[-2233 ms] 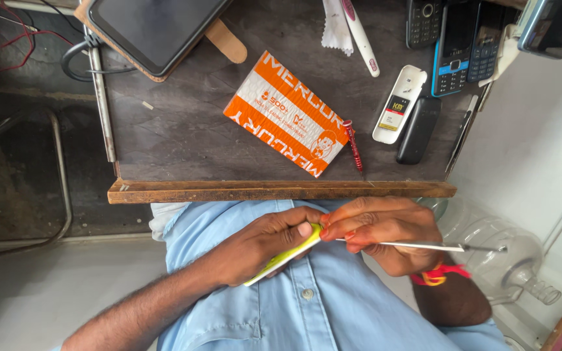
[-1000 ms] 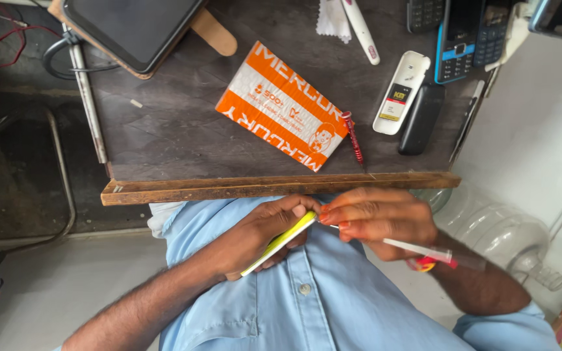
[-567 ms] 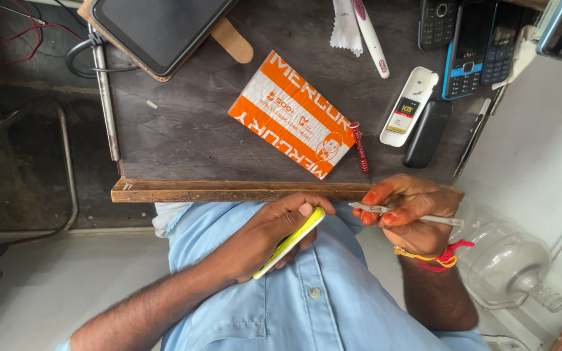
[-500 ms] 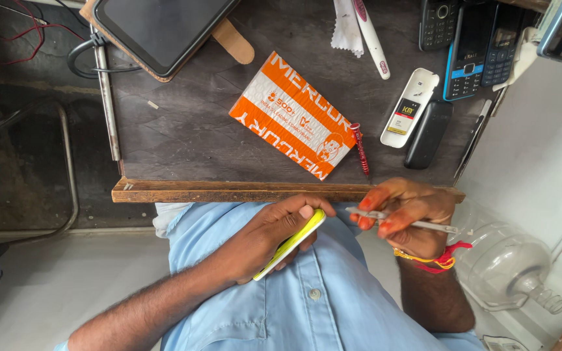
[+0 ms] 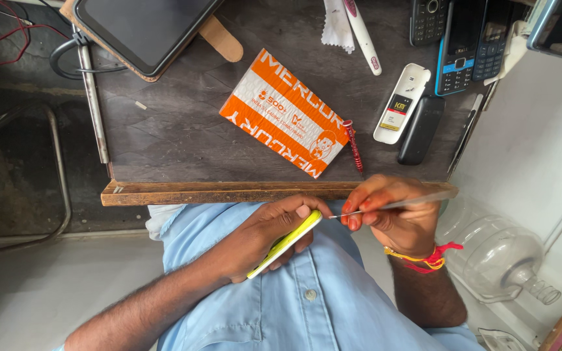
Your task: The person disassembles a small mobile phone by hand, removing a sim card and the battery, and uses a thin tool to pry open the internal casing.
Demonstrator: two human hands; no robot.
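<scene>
Much of the yellow phone (image 5: 285, 244) is hidden: the left hand (image 5: 265, 237) wraps it from behind, so only one thin, glossy yellow-green edge and a sliver of white shows, slanting from near the shirt (image 5: 307, 305) up toward the right hand (image 5: 391, 218). Its face cannot be made out. The left grip is closed round the phone, thumb along the top edge, fingers curled under. The phone sits just below the bench (image 5: 229, 192) edge, over the person's lap, not touching the wood.

The right grip is pinched shut on a slim metal tool (image 5: 398, 204); its bright, narrow shaft runs sideways, blurred at the far end, and the fine tip (image 5: 333, 216) points at the phone's upper corner. Whether tip and phone touch is too small to tell. A red and yellow thread (image 5: 427, 258) circles that wrist.

On the dark, scuffed bench lies a flat orange and white box (image 5: 285, 112), tilted, with a thin red screwdriver (image 5: 354, 144) just beside its lower corner. A white battery (image 5: 401, 103) and a matte black slab (image 5: 421, 130) lie side by side to the right. Keypad phones (image 5: 463, 39) are cut off by the top edge, as is a dark tablet (image 5: 141, 29) resting on a pale wooden stick (image 5: 222, 42). A clear plastic jug (image 5: 499, 260) stands on the floor at right, partly behind the right arm.
</scene>
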